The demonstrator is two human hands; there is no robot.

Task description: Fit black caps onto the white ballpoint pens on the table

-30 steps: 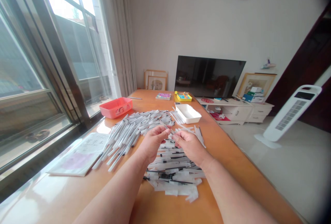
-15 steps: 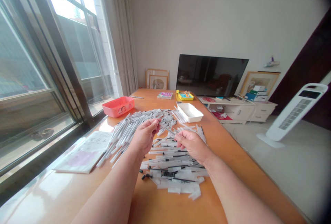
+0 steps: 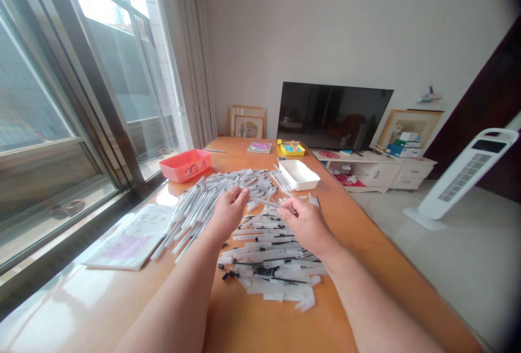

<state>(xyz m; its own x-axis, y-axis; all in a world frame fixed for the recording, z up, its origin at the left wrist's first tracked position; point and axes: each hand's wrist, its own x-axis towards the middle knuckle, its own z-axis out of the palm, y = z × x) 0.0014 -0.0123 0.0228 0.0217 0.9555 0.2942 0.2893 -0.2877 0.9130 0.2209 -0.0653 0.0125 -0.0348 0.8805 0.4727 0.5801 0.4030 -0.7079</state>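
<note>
The fingers [image 3: 243,195] of the left hand [image 3: 228,213] and those of the right hand [image 3: 306,221] are each pinching one end of a thin white pen tube [image 3: 266,202], which is spanning the gap between them just above the heap. A second ago the hands were almost touching, close over the near pile; now they are drawing apart and lifting farther out, so the tube is stretching between them, which suggests a piece is being pulled off or slid along it. Below, wrapped pens and black refills [image 3: 268,260] are lying across the desk [image 3: 260,331]. A larger pile of tubes [image 3: 203,201] is spreading to the left, a white tray [image 3: 299,174] and a pink tray [image 3: 185,164] beyond.
</note>
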